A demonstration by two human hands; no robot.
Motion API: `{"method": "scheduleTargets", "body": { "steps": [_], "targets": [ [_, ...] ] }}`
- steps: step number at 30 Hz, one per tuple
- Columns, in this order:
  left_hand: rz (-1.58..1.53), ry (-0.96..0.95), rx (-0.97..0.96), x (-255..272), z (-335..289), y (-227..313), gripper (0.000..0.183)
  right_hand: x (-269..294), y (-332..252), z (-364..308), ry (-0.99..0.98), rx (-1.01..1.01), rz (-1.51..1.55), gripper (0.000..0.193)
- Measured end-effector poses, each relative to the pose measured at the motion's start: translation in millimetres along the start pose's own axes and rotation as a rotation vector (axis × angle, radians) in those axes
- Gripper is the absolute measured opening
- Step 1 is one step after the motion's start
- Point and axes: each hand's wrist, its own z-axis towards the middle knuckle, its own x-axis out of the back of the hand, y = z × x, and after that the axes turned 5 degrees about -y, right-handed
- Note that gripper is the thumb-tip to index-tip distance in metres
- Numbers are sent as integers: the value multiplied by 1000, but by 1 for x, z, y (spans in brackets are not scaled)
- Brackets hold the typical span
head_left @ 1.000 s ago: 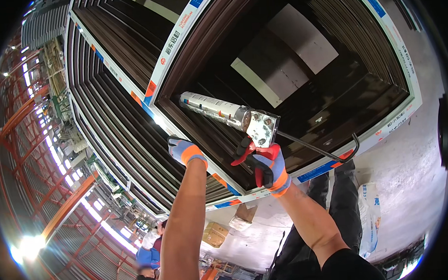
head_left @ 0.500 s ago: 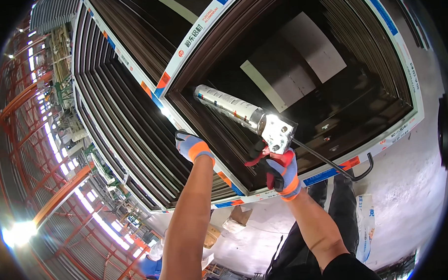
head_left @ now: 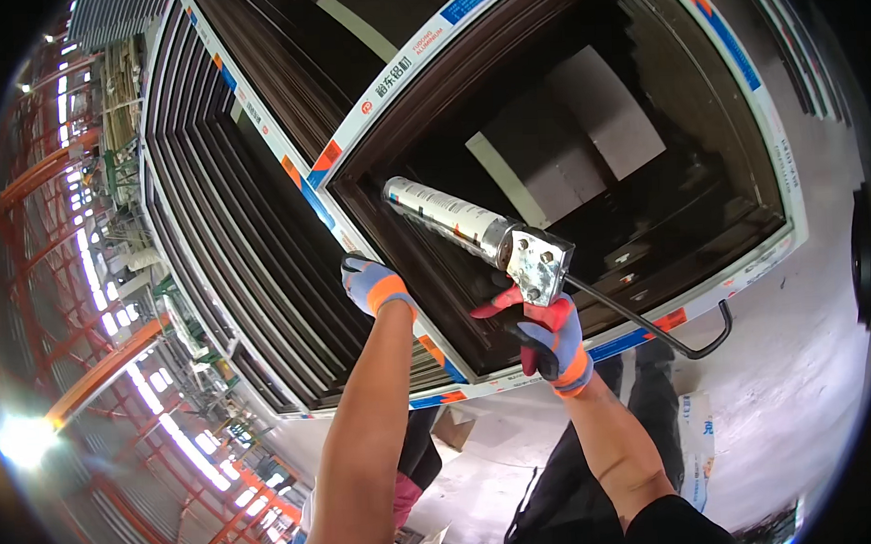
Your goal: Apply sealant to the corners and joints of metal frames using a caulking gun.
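My right hand point(head_left: 553, 345), in a grey, orange and black work glove, is closed round the red handle of a caulking gun point(head_left: 539, 265). Its silver and white sealant cartridge point(head_left: 448, 219) points up and left, with the tip near the inner corner of a dark brown window frame point(head_left: 381, 92). White, blue and orange protective film covers the frame's edges. The gun's bent rod point(head_left: 639, 321) sticks out to the lower right. My left hand point(head_left: 374, 286), gloved alike, has its fingers curled over the frame's left side. The nozzle and any sealant cannot be made out.
A stack of more dark frames point(head_left: 232, 212) stands on the left. Pale cardboard pieces point(head_left: 547, 182) show through the near frame's opening. Beside my left forearm is part of another person's leg point(head_left: 418, 464). An orange steel structure point(head_left: 113, 370) and a pale floor point(head_left: 746, 376) surround the work.
My view has shifted a little. The caulking gun has turned slightly and its handle has dropped a little. My left hand stays on the frame. Another person's leg has come into view below.
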Motion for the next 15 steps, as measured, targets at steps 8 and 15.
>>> {"method": "scheduleTargets", "body": {
  "steps": [8, 15],
  "targets": [
    [-202, 19, 14, 37, -16, 3, 25, 3, -89, -99, 150, -196, -482, 29],
    [-596, -150, 256, 74, -19, -11, 48, 43, -109, -157, 167, 169, -1431, 53]
  ]
}}
